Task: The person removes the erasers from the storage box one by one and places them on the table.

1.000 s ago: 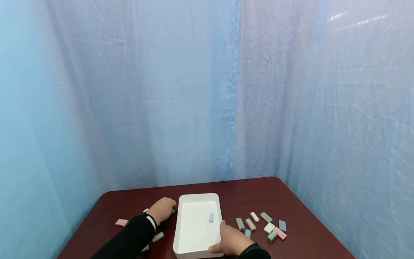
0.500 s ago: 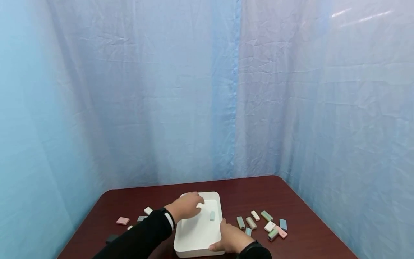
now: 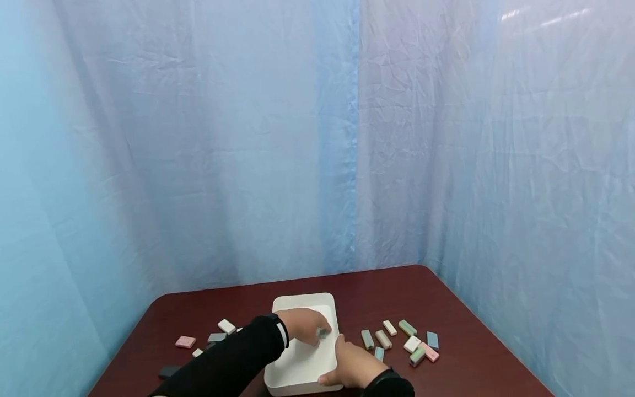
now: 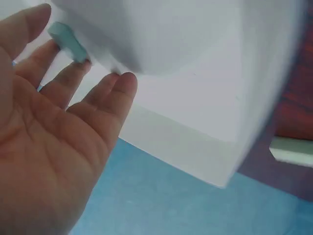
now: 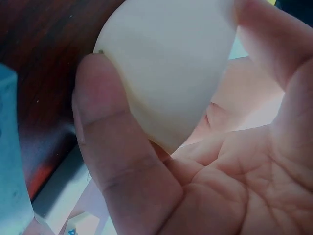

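Observation:
A white rectangular tray (image 3: 292, 366) sits on the table, its long side pointing away from me. My left hand (image 3: 305, 324) reaches down into it over the near-side rim, palm turned inward. A pale green mahjong tile (image 4: 68, 41) is pinched at its fingertips, with the thumb close at one end; in the head view the tile shows just past the fingers. My right hand (image 3: 354, 364) grips the tray's near right corner, thumb along the front wall. In the right wrist view, fingers (image 5: 105, 98) curl round the white wall.
Right of the tray lie several loose mahjong tiles, among them a pink one (image 3: 430, 353), a blue one (image 3: 432, 340) and a green one (image 3: 408, 327). On the left are another pink tile (image 3: 186, 342), a white one (image 3: 226, 326) and a dark grey piece (image 3: 168, 371), partly behind the left sleeve.
My left hand has moved right from the tiles beside the tray, over its rim and down to the pale green tile inside. The right hand keeps its grip on the corner.

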A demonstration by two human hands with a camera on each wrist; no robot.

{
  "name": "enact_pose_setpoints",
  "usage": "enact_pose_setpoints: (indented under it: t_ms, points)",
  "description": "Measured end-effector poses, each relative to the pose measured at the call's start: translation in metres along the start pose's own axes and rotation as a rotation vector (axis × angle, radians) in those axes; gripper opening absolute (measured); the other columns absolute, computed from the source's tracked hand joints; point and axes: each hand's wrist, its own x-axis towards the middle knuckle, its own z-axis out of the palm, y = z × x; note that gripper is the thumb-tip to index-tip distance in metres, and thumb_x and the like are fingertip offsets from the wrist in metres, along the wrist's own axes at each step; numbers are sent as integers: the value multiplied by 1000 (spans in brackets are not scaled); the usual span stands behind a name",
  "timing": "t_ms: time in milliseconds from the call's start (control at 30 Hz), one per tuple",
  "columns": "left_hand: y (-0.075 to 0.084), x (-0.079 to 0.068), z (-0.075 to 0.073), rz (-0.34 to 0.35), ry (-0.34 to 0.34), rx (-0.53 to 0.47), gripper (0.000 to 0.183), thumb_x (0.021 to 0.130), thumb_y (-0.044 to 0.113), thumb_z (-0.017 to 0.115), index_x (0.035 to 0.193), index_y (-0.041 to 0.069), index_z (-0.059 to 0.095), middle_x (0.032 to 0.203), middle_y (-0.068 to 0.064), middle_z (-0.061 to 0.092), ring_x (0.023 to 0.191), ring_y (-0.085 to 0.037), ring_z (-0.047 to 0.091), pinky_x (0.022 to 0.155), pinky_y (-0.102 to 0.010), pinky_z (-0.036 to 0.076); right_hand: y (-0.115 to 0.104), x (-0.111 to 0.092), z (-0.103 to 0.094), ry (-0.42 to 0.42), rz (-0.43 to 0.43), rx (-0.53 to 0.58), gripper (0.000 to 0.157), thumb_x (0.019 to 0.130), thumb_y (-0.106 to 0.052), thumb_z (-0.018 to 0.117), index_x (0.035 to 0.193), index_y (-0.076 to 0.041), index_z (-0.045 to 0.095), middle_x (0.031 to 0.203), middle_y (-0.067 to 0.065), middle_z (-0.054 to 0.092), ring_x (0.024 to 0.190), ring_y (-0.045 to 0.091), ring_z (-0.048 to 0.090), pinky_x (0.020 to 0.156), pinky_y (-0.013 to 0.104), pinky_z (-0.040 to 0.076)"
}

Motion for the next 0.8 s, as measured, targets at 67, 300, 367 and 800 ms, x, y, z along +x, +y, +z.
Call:
enact_pose_setpoints:
  t_ms: [67, 300, 367, 800]
  points:
    - [4, -3, 0, 30, 33, 40, 36, 95, 16, 80, 127, 31, 77, 127, 14, 73, 111, -5, 69, 92, -27, 57, -1, 0, -1, 1, -11, -9, 101, 92, -42, 84, 159, 14, 33, 154, 35, 51, 135, 49, 60, 108, 64, 49]
    - [25, -22, 6, 170, 73, 182, 15, 83, 10, 85, 83, 22, 76, 72, 17, 62, 63, -1, 44, 59, -16, 39, 2, 2, -1, 0, -25, -2, 104, 92, -45, 84, 159, 14, 32, 149, 34, 56, 126, 45, 66, 102, 61, 54]
    - [32, -32, 7, 219, 29, 176, 16, 83, 9, 85, 81, 22, 75, 70, 17, 59, 62, -1, 43, 58, -15, 38, 3, 3, -1, -8, -18, 19, 103, 92, -43, 84, 159, 15, 32, 147, 34, 58, 119, 43, 69, 97, 60, 55]
    - [20, -61, 11, 204, -126, -11, 23, 87, 0, 78, 86, 22, 79, 78, 20, 65, 68, 1, 52, 66, -16, 48, 5, 8, -5, -3, 10, 20, 101, 92, -41, 84, 158, 16, 32, 147, 34, 58, 119, 45, 68, 98, 61, 54]
